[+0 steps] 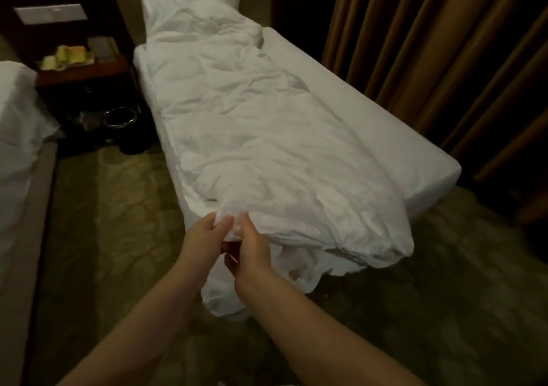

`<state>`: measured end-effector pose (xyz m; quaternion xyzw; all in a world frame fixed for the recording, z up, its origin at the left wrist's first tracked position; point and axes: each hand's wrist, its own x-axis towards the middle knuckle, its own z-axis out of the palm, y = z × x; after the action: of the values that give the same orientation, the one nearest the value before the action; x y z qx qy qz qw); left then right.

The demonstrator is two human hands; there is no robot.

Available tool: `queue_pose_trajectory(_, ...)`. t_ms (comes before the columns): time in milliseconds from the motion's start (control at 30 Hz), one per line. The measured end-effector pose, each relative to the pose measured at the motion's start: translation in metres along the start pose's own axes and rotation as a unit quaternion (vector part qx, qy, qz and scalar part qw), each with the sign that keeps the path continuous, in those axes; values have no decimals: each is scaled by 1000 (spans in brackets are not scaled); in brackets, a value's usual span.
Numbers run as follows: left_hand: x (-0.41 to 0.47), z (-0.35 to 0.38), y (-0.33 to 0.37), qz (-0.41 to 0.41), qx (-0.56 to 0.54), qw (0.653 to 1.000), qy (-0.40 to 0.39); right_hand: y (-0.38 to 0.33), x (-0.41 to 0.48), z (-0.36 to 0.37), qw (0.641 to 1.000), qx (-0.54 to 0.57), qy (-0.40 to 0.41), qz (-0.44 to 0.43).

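While two hands work at the near end of the bed [370, 112], one white duvet [267, 136] lies lengthwise along the left half of the mattress, heavily creased. Its near end spills over the foot of the bed toward the carpet [103, 207]. The right half of the mattress is bare sheet.

The left hand [204, 237] pinches the near-left edge of the duvet, fingers curled over the fabric from the left. The right hand [252, 246] grips the same bunched edge just beside it, thumb on top. The two hands are touching or nearly so; which one cannot be told. Both forearms enter from the near edge of the view.

One white pillow [184, 3] sits at the far end of the bed, its near edge under the far end of the duvet.

One dark nightstand [83, 71] stands left of the bed. Its tabletop carries several yellowish items, too blurred to count. One round metal bin [120, 117] stands on the floor below it. One second bed [14, 118], also in white, occupies the left edge. One brown pleated curtain [430, 44] hangs along the right side.
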<state>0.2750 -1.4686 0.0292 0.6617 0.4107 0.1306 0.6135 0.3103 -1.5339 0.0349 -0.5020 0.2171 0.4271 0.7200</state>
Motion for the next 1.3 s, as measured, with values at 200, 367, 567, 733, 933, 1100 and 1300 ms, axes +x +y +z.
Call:
queue_pose_trajectory(200,-32,-26,-20,-54,-82,993,-58,31,22,-36,962,253,-11,99)
queue_pose_trajectory(367,-56,-86,19,21,-201,979,-2,-43,69,-55,971,217,2,-102)
queue_pose_trajectory(567,-76,-111,-115,-216,-164,960,70,34,94,-96,966,-46,247,-62)
queue_pose_trajectory(733,-83,-129,-84,-125,-162,977,63,-7,87,-75,968,38,189,-160)
queue_pose_trajectory(933,-114,-110,-134,-240,-146,957,80,30,104,-137,974,-65,215,-11)
queue_pose_trajectory(1100,-102,-100,-65,-118,-226,966,38,-74,80,-99,969,-1,171,-180)
queue_pose_trajectory(1300,-112,-79,-148,-330,-417,836,133,16,78,-143,975,8,218,-37)
